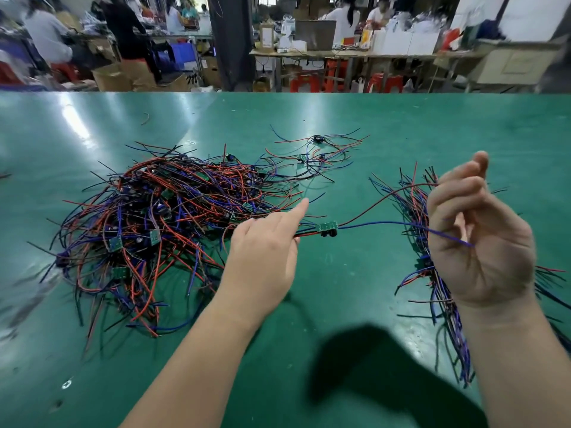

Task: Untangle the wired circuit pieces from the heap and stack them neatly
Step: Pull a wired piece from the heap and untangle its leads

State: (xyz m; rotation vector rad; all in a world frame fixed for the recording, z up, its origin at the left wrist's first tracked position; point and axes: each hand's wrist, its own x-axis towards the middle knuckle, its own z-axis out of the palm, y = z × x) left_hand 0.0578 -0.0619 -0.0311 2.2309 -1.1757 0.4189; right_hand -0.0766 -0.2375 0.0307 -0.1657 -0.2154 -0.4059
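Looking down at the green table (355, 118), I see the heap (160, 217) of red, blue and black wires with small green boards lying left of centre, flat on the surface. One piece (328, 227) hangs clear of the table, strung between the two hands, with its board about midway. The left hand (265, 251) grips the piece's black and red wires at its near end, just beside the heap's right edge; its index finger is stretched out straight, pointing away from me. The right hand (482, 239) is raised, palm towards me, fingers loosely curled. The piece's red wire runs up into those fingers and its blue wire lies across the palm, but I cannot tell whether the hand actually clamps them. Under and behind that hand, a stack (432, 273) of pieces lies along the table's right side. A few loose pieces (315, 152) sit beyond the heap, apart from it.
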